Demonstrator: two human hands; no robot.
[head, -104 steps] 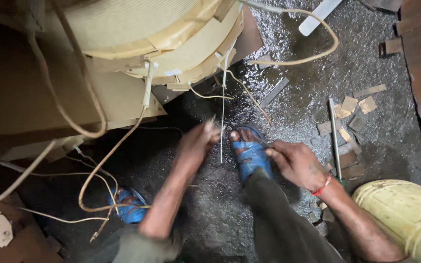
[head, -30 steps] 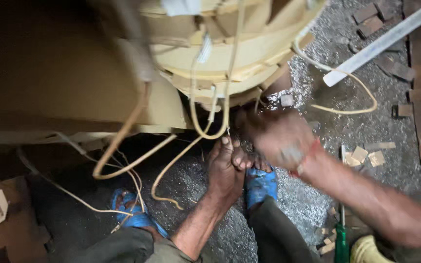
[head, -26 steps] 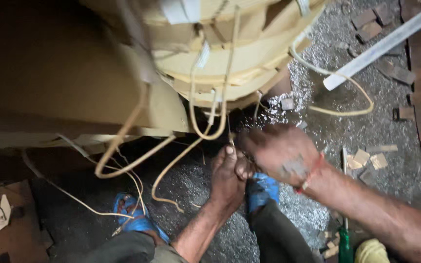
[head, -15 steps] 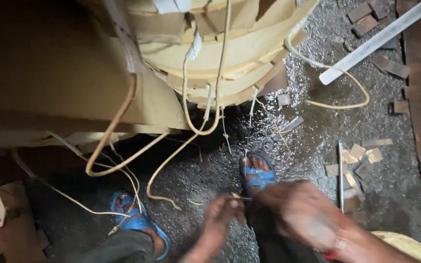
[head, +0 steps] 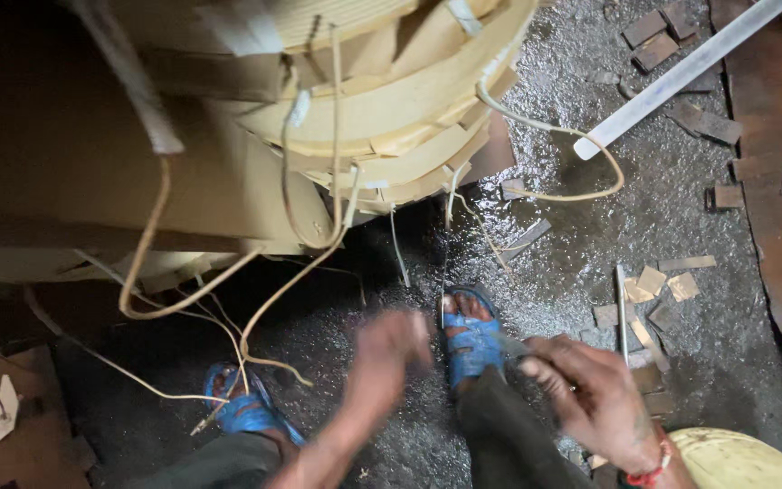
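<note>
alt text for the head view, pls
Looking down, the left hand and right hand hover low over a foot in a blue sandal on wet, gritty floor. Above hangs a large tan wound coil trailing loose cords.

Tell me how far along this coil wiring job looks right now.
Done: the big tan winding is already wrapped in layers of strip. In hand: the right hand pinches a small thin thing, too blurred to identify, above the blue sandal; the left hand is blurred beside it. Left: several cream leads hang loose from the winding, and cut scraps lie scattered on the floor.
</note>
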